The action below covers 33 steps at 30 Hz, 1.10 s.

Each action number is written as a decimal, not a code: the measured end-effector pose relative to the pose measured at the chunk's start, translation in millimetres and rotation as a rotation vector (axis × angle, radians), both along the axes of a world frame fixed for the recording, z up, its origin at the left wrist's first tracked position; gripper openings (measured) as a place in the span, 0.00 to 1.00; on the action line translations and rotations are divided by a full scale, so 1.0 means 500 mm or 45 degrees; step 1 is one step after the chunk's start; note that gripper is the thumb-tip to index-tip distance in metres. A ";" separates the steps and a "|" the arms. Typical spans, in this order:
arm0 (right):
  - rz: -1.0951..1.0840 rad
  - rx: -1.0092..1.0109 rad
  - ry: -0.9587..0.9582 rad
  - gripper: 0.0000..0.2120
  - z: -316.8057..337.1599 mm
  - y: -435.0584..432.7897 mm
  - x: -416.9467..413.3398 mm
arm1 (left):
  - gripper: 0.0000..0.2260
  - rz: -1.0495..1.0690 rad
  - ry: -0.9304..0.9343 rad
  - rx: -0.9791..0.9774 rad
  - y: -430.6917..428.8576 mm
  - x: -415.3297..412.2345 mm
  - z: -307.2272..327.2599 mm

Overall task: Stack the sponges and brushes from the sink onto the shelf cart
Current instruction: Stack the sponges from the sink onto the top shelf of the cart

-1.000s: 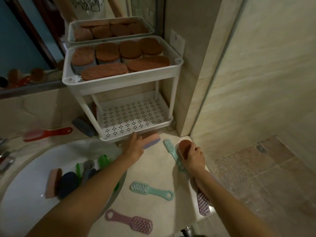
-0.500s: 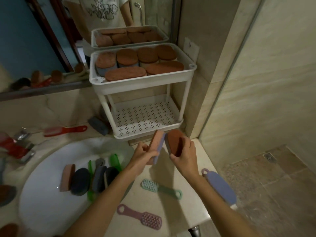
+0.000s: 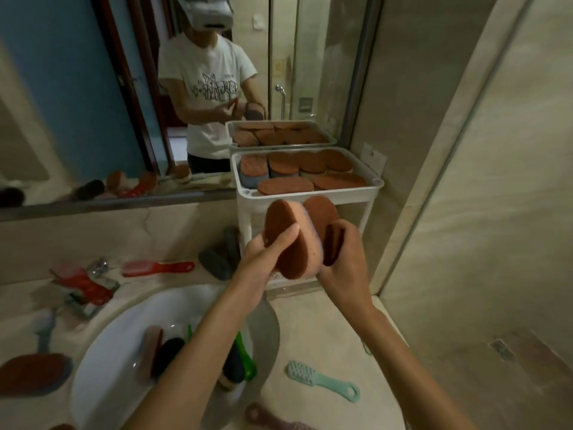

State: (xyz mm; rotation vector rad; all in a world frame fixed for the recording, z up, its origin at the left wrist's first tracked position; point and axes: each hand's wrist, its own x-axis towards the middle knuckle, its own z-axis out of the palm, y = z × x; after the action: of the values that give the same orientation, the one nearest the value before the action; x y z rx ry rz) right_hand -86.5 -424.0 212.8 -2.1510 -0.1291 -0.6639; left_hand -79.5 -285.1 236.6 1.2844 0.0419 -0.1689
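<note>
Head view: the left hand point(image 3: 266, 252) grips a pink sponge point(image 3: 299, 259), thumb on its brown face. The right hand point(image 3: 344, 256) grips a second sponge point(image 3: 321, 212) touching it, and both are raised before the cart point(image 3: 310, 198). They look light, soft and squashy, so a gentle grip across the flat faces should suit

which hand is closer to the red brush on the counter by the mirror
Left. The left hand, gripping a pink sponge, is right of the red brush; the right hand, holding a second sponge, lies farther right.
</note>
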 end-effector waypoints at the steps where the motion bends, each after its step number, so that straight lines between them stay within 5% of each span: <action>1: 0.010 0.005 -0.017 0.27 0.016 0.005 0.007 | 0.25 -0.015 -0.012 -0.013 0.005 0.004 0.019; 9: 0.172 -0.072 -0.044 0.25 0.127 0.016 0.099 | 0.10 -0.005 -0.112 -0.001 0.052 0.084 0.126; 15: 0.014 -0.101 0.077 0.23 0.173 0.024 0.194 | 0.19 0.305 -0.049 0.262 0.092 0.204 0.189; 22: -0.070 -0.130 0.168 0.24 0.180 0.037 0.300 | 0.23 0.287 -0.070 0.802 0.128 0.352 0.185; 33: -0.015 -0.164 0.223 0.29 0.174 0.041 0.385 | 0.22 0.295 -0.006 0.992 0.108 0.456 0.147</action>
State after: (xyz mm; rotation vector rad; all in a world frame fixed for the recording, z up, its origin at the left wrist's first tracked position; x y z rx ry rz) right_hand 106.0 -403.6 299.8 -2.3243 -0.0667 -0.4825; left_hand 148.5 -231.3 309.9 2.0414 0.2722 0.0636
